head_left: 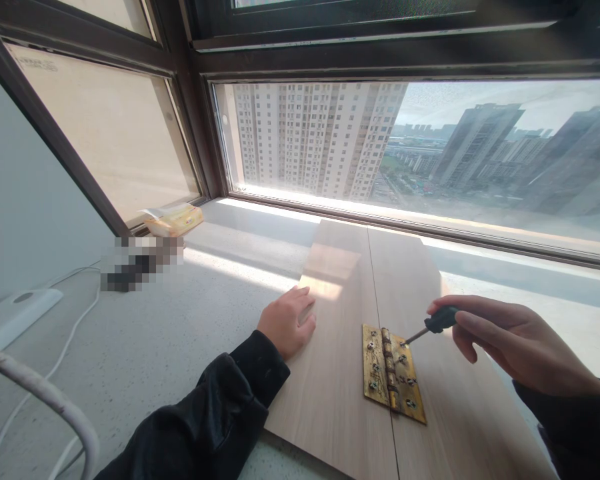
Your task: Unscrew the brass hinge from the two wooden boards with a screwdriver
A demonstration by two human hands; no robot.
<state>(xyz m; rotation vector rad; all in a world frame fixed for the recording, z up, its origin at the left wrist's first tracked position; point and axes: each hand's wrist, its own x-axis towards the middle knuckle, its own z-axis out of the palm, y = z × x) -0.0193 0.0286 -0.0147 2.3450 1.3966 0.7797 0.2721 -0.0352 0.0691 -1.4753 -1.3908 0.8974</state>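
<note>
A brass butt hinge (390,393) lies across the seam between two pale wooden boards (340,373), with several screws standing in its leaves. My right hand (520,340) grips a screwdriver (440,320) by its dark handle. The shaft slants down to the left, and its tip meets a screw near the top of the right leaf. On the left board's outer edge rests my left hand (289,322), fingers laid over the wood and partly bent. It holds no tool. The underside of the boards is hidden.
A speckled stone sill (220,313) carries the boards. At the left lie a white power strip (25,317), white cables and a yellow-white soft pack (173,220). A blurred patch covers something beside the pack. A thick pale tube (45,393) curves in front. Dark-framed windows stand behind.
</note>
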